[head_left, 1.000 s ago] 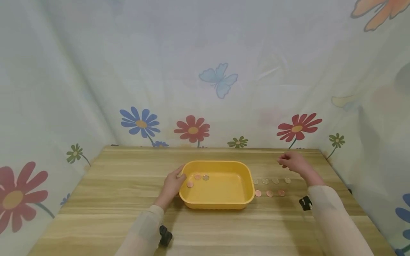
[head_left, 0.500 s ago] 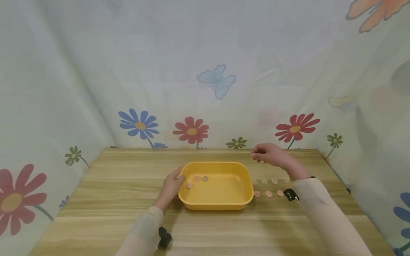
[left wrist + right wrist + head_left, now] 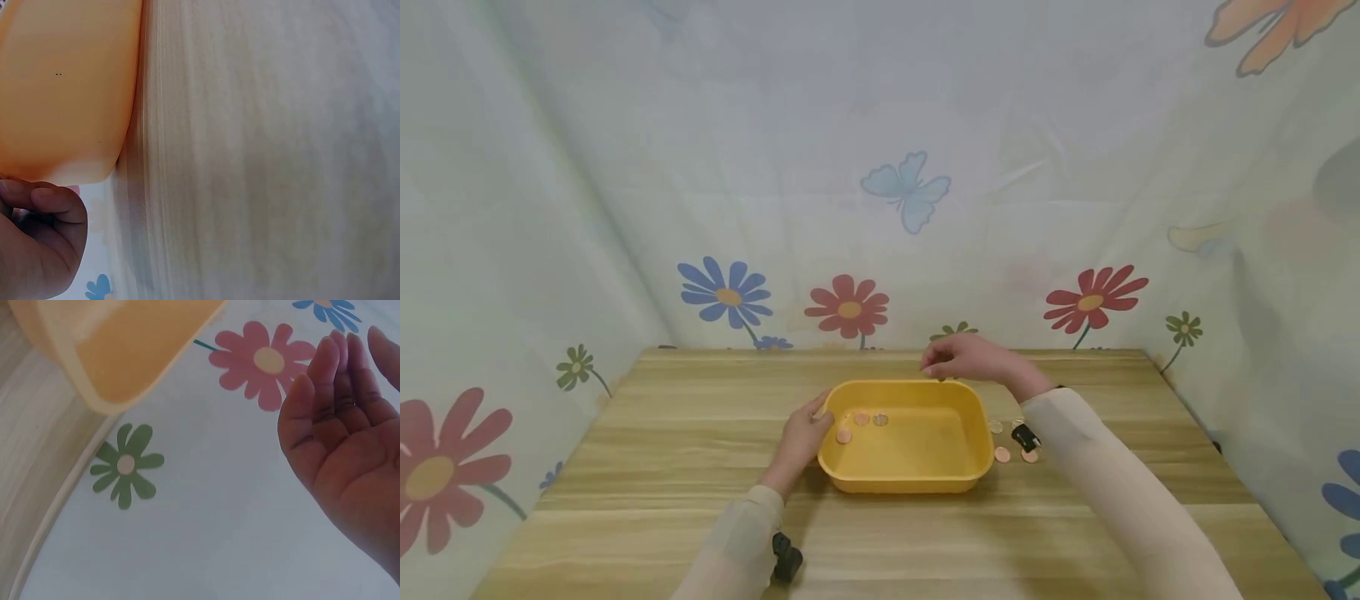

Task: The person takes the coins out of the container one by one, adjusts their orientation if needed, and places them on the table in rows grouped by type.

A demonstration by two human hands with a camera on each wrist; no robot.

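Fingers of the right hand (image 3: 964,362) hovered loosely curled above the far rim of the yellow rectangular plastic tray (image 3: 904,478); whether they pinched a coin, I could not tell.

Smooth yellow plastic tray (image 3: 904,479) with a soft sheen, sitting on a matt, pale wood-grain table (image 3: 647,467). Inside the tray, coppery and silvery metal coins (image 3: 861,419) glint dully. Behind the tray hangs thin, wrinkled printed cloth (image 3: 880,167), matt, flowers and butterflies.
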